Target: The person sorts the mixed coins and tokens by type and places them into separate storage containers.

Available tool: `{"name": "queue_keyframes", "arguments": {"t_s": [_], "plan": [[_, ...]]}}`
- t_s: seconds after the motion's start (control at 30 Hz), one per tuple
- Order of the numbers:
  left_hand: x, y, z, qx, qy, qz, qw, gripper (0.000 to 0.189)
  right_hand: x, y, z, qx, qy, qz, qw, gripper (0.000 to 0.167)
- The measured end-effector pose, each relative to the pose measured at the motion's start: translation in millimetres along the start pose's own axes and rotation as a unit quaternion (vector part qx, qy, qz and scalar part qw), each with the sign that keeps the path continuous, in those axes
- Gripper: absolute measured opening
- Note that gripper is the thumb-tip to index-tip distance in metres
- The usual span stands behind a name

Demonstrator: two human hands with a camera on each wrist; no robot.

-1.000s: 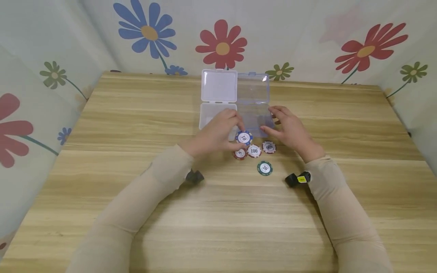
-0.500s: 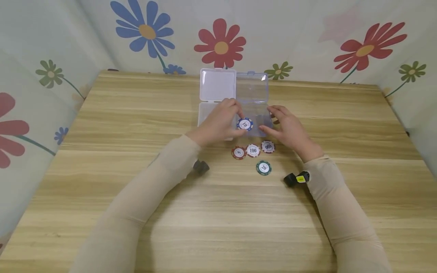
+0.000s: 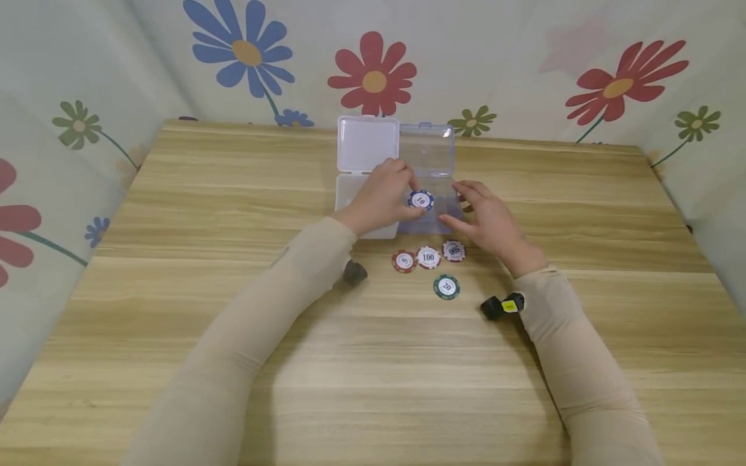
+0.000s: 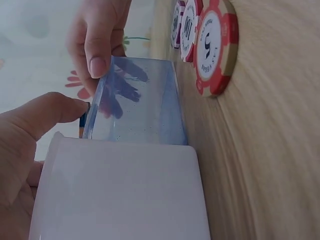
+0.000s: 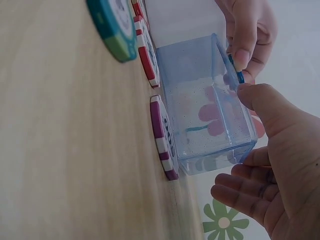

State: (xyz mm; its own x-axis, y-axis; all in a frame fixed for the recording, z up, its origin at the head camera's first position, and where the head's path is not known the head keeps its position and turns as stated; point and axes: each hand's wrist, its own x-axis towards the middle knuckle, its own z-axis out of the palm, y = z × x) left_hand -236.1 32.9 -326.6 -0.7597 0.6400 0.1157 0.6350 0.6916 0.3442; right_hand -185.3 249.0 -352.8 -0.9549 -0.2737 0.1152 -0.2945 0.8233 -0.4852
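In the head view my left hand [image 3: 380, 197] pinches a blue-edged poker chip [image 3: 421, 200] marked 10 between thumb and fingers, over the clear plastic box [image 3: 416, 226]. From the right wrist, that chip [image 5: 236, 69] shows edge-on at the box's rim. My right hand [image 3: 491, 219] grips the clear box near its right corner, thumb at the front rim and fingers round the side. A frosted white box [image 4: 120, 190] stands against it on the left. Both lids are folded back. Before the boxes lie a red 5 chip [image 3: 404, 261], a 100 chip [image 3: 428, 257] and a 500 chip [image 3: 454, 250].
A green 20 chip [image 3: 446, 287] lies closer to me on the wooden table [image 3: 373, 388]. The raised white lid [image 3: 368, 144] and clear lid [image 3: 427, 152] reach near the table's back edge. Behind stands a flower-patterned curtain [image 3: 513, 52].
My left hand has carried the 10 chip away from the other chips, forward to over the clear box. The right hand has stayed at the box's right side.
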Motion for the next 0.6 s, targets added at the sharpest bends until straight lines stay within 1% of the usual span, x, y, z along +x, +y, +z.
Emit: {"name": "queue_keyframes", "arguments": {"t_s": [0.2, 0.43, 0.6], "plan": [[3.4, -0.1, 1.7, 0.014, -0.010, -0.018, 0.9997, 0.042, -0.1, -0.2, 0.2, -0.002, 0.003, -0.005, 1.0000, 0.069], [3.9, -0.5, 1.5, 0.007, -0.017, -0.017, 0.9997, 0.039, -0.2, 0.7, 0.6, -0.002, 0.006, -0.007, 1.0000, 0.069], [4.3, 0.0, 0.3, 0.007, -0.028, -0.019, 0.9994, 0.039, -0.5, 1.0, 0.3, -0.003, 0.003, -0.004, 1.0000, 0.069]]}}
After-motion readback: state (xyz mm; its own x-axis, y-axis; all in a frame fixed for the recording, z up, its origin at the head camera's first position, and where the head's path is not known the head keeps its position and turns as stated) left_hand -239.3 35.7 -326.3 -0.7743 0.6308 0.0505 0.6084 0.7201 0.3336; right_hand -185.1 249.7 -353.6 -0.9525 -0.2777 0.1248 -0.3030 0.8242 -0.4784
